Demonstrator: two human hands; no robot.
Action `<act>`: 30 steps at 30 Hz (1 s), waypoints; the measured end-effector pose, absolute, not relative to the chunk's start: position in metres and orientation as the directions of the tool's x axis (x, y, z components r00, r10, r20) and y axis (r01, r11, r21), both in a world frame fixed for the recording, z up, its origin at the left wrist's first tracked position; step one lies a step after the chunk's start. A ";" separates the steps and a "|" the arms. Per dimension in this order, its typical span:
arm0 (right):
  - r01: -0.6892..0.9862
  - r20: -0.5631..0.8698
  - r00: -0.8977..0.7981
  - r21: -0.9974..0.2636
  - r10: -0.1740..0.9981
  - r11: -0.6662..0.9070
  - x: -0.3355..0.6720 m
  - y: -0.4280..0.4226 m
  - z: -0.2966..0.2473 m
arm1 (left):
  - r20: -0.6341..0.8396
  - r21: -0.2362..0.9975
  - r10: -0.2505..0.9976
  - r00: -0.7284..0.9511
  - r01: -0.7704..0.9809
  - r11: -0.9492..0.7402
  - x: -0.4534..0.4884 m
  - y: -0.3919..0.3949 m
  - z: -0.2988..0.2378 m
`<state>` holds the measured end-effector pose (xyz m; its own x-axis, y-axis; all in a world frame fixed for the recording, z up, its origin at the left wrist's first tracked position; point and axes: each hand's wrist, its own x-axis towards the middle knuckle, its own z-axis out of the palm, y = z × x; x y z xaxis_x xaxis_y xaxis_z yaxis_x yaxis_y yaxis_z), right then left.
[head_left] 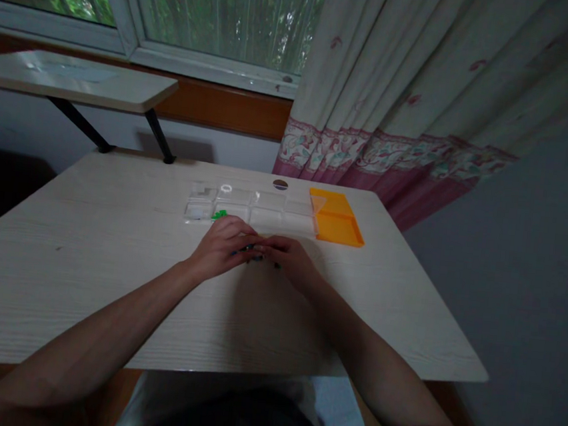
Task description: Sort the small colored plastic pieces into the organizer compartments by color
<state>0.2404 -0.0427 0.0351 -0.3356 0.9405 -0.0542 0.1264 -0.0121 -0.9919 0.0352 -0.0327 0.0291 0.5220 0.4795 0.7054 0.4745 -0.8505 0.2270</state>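
Observation:
My left hand [228, 242] and my right hand [293, 259] meet low over the middle of the table, fingertips close together. Small dark and bluish pieces [249, 247] show between the left fingers; their kind is too small to tell. Another dark bit [277, 265] lies just under the right fingers. Both sets of fingers are bent inward and closed, partly hiding what is between them. Right behind the hands lies a clear plastic compartment box [268, 210]. Green pieces [219, 214] are in one of its front compartments, close to my left hand.
An orange two-part tray [339, 220] adjoins the box's right end. A round dark disc [280, 184] lies behind the box on the pale wooden table [107, 276]. At the back left, a raised shelf [95, 84] stands on black legs. A curtain [375, 101] hangs behind.

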 end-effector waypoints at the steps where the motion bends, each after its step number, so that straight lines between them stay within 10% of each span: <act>1: 0.097 -0.069 -0.343 -0.995 0.937 -0.038 0.239 -0.044 0.035 | 0.723 0.221 0.471 0.506 0.477 -0.851 0.034 -0.032 0.029; 9: -0.042 -0.133 -0.345 -0.987 0.929 -0.157 0.234 -0.047 0.032 | 0.700 0.252 0.536 0.472 0.539 -0.804 0.032 -0.036 0.032; 18: 0.198 0.079 -0.125 -0.975 0.989 0.103 0.252 -0.033 0.032 | 0.656 0.377 0.688 0.311 0.654 -0.656 0.015 -0.013 0.023; 23: 0.634 0.313 -0.273 -0.653 0.910 0.415 0.264 -0.026 0.031 | 0.662 0.422 0.744 0.092 0.774 -0.472 0.001 0.005 0.014; 30: 0.780 0.261 -0.529 -0.225 0.808 0.584 0.263 -0.031 0.032 | 0.677 0.404 0.734 0.058 0.804 -0.436 -0.003 0.007 0.010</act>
